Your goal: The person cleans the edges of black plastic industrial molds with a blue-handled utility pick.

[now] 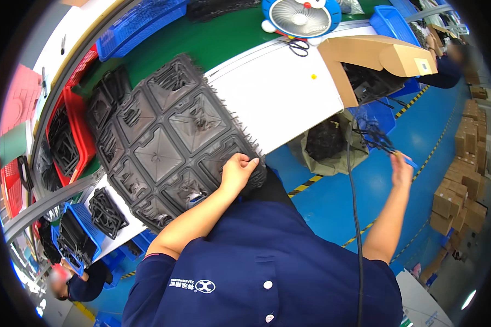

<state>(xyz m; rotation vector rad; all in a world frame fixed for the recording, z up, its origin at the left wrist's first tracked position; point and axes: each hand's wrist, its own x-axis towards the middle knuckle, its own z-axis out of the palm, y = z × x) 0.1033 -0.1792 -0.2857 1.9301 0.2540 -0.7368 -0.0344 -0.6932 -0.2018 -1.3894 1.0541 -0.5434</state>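
My left hand is at the near right edge of a large black compartmented tray. Its thumb and fingers are pinched together; whatever is between them is too small to make out. The tray's square pockets hold dark, thin parts in clear lining, and thin spikes stick out along its right side. Out to the right, my right hand is closed on a tangle of thin black strips. A slim blue piece shows at its fingers. The strips hang beside an open olive sack that has black material inside.
A cartoon-shaped blue fan stands at the back of the white table. An open cardboard box is at its right end. Red bins and blue baskets line the left. A cable hangs before me. Two other people are nearby.
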